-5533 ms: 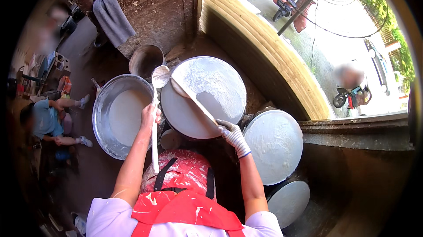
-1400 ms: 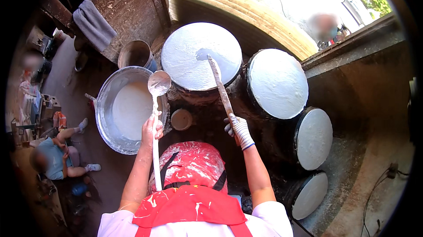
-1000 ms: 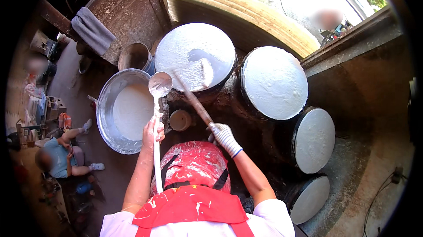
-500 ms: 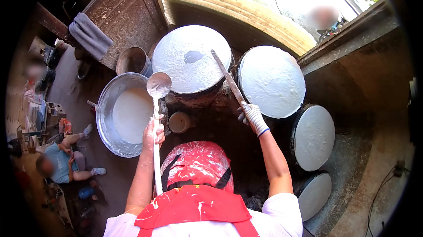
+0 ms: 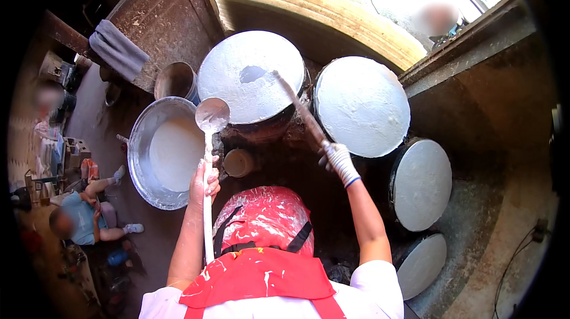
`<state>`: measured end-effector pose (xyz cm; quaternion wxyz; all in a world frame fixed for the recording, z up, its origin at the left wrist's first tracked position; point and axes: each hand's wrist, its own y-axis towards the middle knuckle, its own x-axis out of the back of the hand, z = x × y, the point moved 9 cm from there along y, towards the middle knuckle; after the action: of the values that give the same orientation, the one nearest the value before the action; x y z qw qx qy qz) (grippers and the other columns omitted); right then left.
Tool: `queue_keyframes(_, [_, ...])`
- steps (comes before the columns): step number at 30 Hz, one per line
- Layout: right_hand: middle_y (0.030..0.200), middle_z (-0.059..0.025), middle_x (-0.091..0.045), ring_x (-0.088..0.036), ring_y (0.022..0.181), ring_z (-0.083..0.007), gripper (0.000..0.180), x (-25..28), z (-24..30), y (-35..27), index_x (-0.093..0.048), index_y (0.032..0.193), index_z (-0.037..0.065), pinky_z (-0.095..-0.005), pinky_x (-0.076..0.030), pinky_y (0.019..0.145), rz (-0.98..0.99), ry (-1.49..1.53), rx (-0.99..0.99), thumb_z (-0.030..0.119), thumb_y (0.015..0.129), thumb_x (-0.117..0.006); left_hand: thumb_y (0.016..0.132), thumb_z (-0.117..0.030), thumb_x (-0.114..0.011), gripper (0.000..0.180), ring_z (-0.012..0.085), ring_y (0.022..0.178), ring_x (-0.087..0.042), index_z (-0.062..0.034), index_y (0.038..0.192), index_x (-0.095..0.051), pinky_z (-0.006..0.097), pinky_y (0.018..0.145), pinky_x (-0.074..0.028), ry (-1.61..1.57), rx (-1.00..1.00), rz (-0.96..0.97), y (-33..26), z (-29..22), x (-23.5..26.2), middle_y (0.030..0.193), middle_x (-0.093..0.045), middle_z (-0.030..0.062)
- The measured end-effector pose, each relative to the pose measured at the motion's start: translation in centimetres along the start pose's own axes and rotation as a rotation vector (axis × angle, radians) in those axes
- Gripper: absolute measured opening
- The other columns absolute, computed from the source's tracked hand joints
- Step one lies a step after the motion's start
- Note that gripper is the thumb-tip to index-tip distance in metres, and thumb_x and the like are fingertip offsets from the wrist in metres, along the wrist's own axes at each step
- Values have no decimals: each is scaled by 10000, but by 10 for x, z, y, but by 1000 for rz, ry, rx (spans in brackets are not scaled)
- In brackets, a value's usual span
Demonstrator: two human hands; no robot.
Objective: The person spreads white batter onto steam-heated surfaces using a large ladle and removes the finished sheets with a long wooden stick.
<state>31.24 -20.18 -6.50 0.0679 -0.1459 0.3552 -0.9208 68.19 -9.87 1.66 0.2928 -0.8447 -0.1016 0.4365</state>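
Observation:
My left hand [image 5: 203, 181], bare and smeared with white, is closed round the long white-coated handle of a ladle [image 5: 212, 114]. The ladle's round bowl is upright beside the rim of a large metal basin [image 5: 139, 170] holding white liquid [image 5: 177, 153]. My right hand [image 5: 339, 162], in a pale knit glove, grips a long flat stick [image 5: 301, 111]. The stick's tip lies over a round griddle [image 5: 255, 102] spread with a white layer, close to a thin greyish patch in it. Whether the tip touches the layer I cannot tell.
More round white-covered griddles, one [image 5: 362, 108] to the right and others [image 5: 423, 185] curving toward me. A metal bucket [image 5: 176, 81] and a small round container [image 5: 238, 163] stand near the basin. A grey towel [image 5: 119, 49] hangs at left; a seated person [image 5: 86, 221] is beyond.
The stick's tip has shifted left toward the greyish patch, which looks larger. My right hand has moved slightly left and lower. The ladle stays about where it was in my left hand.

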Motion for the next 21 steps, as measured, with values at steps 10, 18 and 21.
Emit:
queue_keyframes(10, [560,-85,-614,-427,325,-106,512,-28,-16,3,-628,848,-8,-250,-330,326,54,117,-31,481,888,-480,977,-355,-318,422,49,321,-319,-28,1230,-403,174,304,-289,-23,28,54,8,-12,-8,590,-384,-5])
queue_keyframes(18, [738,-176,-647,-563,556,-256,448,-18,78,80,-610,1007,27,-352,-428,509,-270,-205,218,438,896,-473,976,-351,-327,426,53,312,-313,-22,1237,-397,178,294,-284,-41,41,110,12,-32,6,583,-384,-2])
queue_keyframes(21, [1001,-215,-610,-589,913,-377,395,-43,137,5,-537,1189,122,-418,-468,749,-423,-462,586,349,866,-542,974,-353,-335,433,56,309,-314,-19,1242,-392,181,290,-282,-60,-8,88,1,-52,20,582,-386,1])
